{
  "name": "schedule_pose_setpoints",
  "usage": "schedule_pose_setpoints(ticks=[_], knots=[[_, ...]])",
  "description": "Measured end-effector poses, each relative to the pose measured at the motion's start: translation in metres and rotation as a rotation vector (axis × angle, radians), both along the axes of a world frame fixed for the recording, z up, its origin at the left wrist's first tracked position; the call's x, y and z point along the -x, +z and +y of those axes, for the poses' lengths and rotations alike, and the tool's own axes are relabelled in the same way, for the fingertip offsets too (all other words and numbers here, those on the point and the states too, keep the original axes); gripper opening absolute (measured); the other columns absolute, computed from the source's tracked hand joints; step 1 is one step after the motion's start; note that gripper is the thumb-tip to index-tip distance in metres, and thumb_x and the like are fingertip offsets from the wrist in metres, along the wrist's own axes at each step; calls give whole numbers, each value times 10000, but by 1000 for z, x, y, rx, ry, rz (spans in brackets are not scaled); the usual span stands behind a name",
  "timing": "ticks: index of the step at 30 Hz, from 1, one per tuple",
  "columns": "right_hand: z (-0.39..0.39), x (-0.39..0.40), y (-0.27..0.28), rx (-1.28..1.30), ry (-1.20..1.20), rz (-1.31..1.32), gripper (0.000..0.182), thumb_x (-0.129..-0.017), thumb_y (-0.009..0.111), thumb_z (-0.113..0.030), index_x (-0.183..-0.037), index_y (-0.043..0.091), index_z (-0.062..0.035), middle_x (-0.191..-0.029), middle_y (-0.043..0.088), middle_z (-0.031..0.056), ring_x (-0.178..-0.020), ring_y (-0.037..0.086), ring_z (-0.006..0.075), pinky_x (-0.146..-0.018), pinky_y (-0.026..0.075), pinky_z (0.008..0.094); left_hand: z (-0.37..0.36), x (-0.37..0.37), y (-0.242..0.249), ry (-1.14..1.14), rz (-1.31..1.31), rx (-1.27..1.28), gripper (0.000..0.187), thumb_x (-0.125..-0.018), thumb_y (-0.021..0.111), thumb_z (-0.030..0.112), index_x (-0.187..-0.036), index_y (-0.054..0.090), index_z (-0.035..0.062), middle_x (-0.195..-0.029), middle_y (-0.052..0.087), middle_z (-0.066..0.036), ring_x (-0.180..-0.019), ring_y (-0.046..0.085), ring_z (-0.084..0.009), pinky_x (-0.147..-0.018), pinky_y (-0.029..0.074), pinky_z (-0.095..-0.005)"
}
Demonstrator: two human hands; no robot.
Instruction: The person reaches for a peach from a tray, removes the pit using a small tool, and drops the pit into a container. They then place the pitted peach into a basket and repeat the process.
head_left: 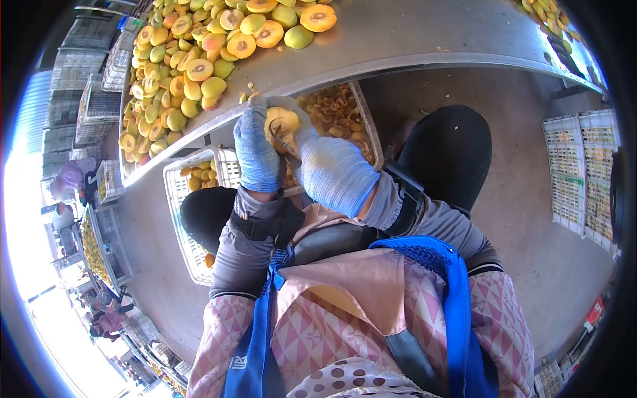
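Note:
In the middle of the head view, my left hand point(255, 154), in a blue-and-white knit glove, is closed around a yellow peach half point(281, 121). My right hand point(335, 169), gloved the same way, is closed against the fruit's near side. A small curved metal tool point(283, 142) shows at the cut face, by the right fingers; its handle is hidden in that hand. Both hands are just off the metal table's front edge point(229, 118), above a crate point(369, 126) of brown peach pits and scraps point(328, 113).
Halved peaches point(192, 69) are heaped on the metal table point(398, 40) at the upper left. A white crate point(182, 229) with peach halves stands beside my left knee. Stacked crates point(580, 176) are at the right. Other people point(76, 176) work at the far left.

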State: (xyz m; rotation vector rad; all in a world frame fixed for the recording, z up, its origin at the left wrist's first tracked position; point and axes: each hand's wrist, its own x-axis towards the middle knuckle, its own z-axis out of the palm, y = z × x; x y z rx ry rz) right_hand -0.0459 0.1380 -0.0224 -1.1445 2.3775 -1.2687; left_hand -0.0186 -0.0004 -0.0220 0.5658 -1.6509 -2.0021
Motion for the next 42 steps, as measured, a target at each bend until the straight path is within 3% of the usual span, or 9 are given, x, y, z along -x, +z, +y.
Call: schedule_pose_setpoints(ticks=[9,15,17,19,24,30,33,39,42], knots=[[-9,-1,-9,146,7,-119,285,-844,647,-192,-957,544,48,-691,626,227,-659,650,398,-588,524,446,8,-3,15,-13,71,527,431,-1008,443,313,-920,669,-43,-806,684,-94,-716,621,-147,-673,496,-273],[-3,-4,-9,57,-11,-37,286,-855,639,-206,-948,544,47,-680,621,231,-657,646,404,-584,521,451,2,-2,7,-94,2,88,426,-1008,445,315,-914,664,-38,-806,681,-95,-711,619,-145,-665,492,-271],[-8,-5,-9,95,-25,-84,298,-851,640,-207,-970,552,51,-672,625,223,-654,655,383,-585,524,446,9,-3,8,0,52,403,433,-1009,440,320,-910,663,-37,-804,681,-95,-708,622,-149,-668,495,-272],[-11,-3,-16,166,-21,-109,312,-851,641,-211,-988,554,55,-667,627,217,-649,655,380,-585,524,446,12,-1,9,13,62,446,438,-1009,437,324,-908,663,-38,-802,682,-95,-704,624,-152,-669,496,-271],[-3,1,-4,-31,46,-92,312,-853,645,-201,-1004,556,57,-714,633,231,-681,646,407,-612,527,445,-2,2,4,-101,-38,29,446,-1008,438,318,-901,672,-46,-792,685,-97,-699,625,-158,-670,497,-273],[-16,-3,-30,288,59,-79,301,-857,641,-202,-995,573,57,-701,628,220,-670,639,414,-609,529,445,-3,-9,5,-6,-5,618,402,-1001,466,290,-931,671,-49,-824,685,-95,-707,625,-151,-676,499,-268],[-16,-2,-25,270,53,-51,305,-857,638,-203,-1004,570,55,-678,623,206,-657,637,413,-598,528,445,0,-6,6,-43,87,593,373,-994,490,290,-962,661,-41,-826,677,-83,-723,632,-146,-684,508,-268],[-1,-4,-8,-57,52,-17,269,-838,583,-133,-1034,561,51,-718,665,197,-688,673,373,-619,538,454,-16,-5,-10,-141,-54,-30,213,-949,517,180,-1048,602,11,-940,660,-93,-839,638,-185,-744,524,-290],[-1,-1,0,-98,29,4,261,-844,565,-125,-1036,558,52,-698,662,194,-667,675,367,-596,539,456,-12,-2,-1,-167,-93,-137,307,-999,488,255,-1026,632,-14,-912,661,-82,-809,645,-131,-726,533,-283]])
